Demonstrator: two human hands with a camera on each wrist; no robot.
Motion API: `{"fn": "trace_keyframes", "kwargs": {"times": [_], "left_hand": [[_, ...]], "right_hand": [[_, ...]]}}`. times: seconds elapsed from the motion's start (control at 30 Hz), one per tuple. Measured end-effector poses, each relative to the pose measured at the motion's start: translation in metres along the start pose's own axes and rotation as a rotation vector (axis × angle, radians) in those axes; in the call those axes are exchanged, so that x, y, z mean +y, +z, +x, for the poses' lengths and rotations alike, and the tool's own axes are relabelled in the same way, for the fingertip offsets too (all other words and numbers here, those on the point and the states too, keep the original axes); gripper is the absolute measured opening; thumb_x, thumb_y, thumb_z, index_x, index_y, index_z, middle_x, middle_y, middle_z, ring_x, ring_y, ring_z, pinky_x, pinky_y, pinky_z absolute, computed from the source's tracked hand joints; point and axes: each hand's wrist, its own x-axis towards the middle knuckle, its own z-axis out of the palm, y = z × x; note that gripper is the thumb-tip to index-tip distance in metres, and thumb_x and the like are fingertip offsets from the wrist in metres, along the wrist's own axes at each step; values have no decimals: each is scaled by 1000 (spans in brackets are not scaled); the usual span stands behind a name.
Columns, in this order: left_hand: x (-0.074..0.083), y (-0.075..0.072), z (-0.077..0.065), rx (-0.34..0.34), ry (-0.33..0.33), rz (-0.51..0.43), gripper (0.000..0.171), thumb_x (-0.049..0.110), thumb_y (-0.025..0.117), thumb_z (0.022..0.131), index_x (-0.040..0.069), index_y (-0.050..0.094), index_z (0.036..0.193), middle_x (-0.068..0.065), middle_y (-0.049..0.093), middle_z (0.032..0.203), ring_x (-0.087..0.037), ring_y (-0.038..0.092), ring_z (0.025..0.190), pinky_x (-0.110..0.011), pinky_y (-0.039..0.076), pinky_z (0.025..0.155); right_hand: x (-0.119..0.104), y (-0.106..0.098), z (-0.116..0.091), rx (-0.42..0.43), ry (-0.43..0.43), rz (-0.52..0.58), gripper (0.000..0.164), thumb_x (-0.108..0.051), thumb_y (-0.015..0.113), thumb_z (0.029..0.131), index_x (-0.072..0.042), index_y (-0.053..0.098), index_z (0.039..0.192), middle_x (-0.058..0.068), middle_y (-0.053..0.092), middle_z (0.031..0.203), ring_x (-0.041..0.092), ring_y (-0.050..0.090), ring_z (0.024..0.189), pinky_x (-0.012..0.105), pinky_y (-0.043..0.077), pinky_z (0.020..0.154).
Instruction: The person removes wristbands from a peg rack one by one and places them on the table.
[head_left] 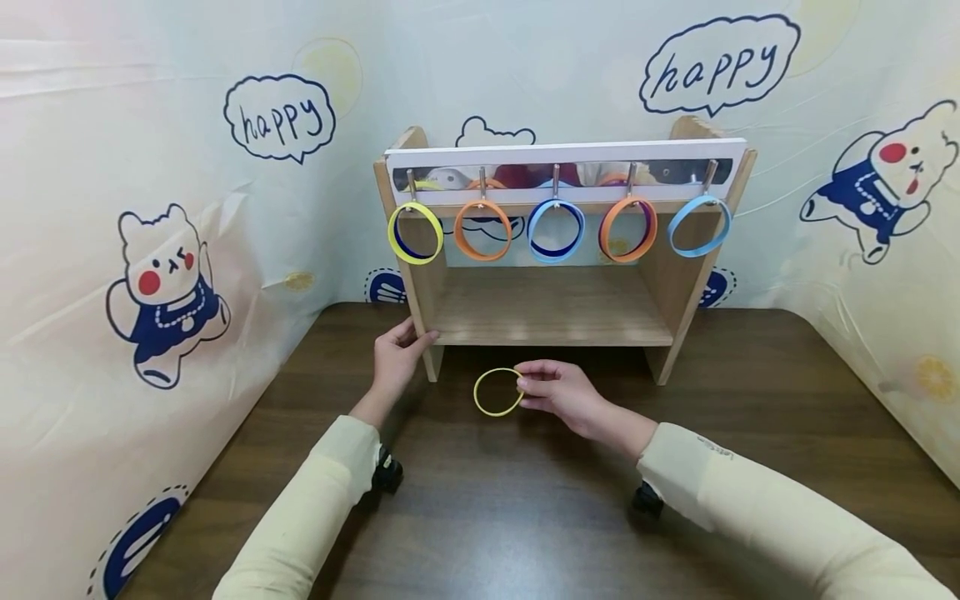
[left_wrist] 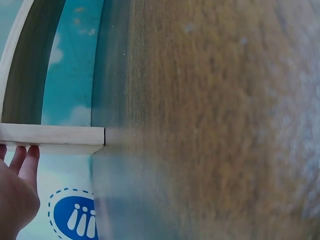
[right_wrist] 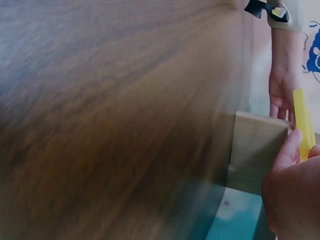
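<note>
My right hand (head_left: pixel 562 396) pinches a thin yellow ring (head_left: pixel 476 396) by its right side, in front of the wooden rack and above the table. In the right wrist view the ring (right_wrist: pixel 303 125) appears edge-on, as a yellow band between thumb and fingers. At the rack's left side panel (head_left: pixel 427 292), my left hand (head_left: pixel 396 357) grips the front edge low down, the thumb across it. The left wrist view has its fingers (left_wrist: pixel 31 162) against the panel's outer face. Yellow, orange and blue rings, such as the blue ring (head_left: pixel 532 233), hang from metal pegs along the rack's white bar (head_left: pixel 487 156).
The rack's lower shelf (head_left: pixel 551 304) spans between its two side panels. Beneath lies a dark wooden table (head_left: pixel 495 508). Printed cloth (head_left: pixel 247 208) with cartoon bears surrounds the table at the back and sides.
</note>
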Motion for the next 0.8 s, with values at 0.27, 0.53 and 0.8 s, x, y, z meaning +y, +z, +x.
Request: {"fn": "trace_keyframes", "kwargs": {"times": [0.27, 0.53, 0.8], "left_hand": [[-3, 1, 3, -5, 9, -9, 45, 5, 75, 85, -1, 62, 127, -22, 65, 116, -19, 64, 100, -23, 53, 79], [-4, 0, 4, -9, 8, 0, 46, 6, 76, 85, 0, 61, 128, -21, 64, 118, -26, 63, 105, -25, 53, 81], [-6, 0, 4, -13, 13, 2, 46, 7, 76, 85, 0, 61, 128, -20, 65, 117, -25, 63, 105, -23, 54, 79]], "right_hand": [[28, 15, 17, 12, 51, 16, 34, 9, 58, 93, 18, 50, 125, 9, 62, 95, 15, 63, 84, 32, 56, 79], [46, 26, 28, 32, 77, -11, 32, 11, 60, 90, 17, 55, 121, 9, 62, 93, 16, 62, 84, 32, 56, 77], [54, 34, 37, 55, 83, -41, 30, 11, 61, 90, 16, 58, 119, 11, 62, 95, 20, 62, 86, 32, 57, 76]]}}
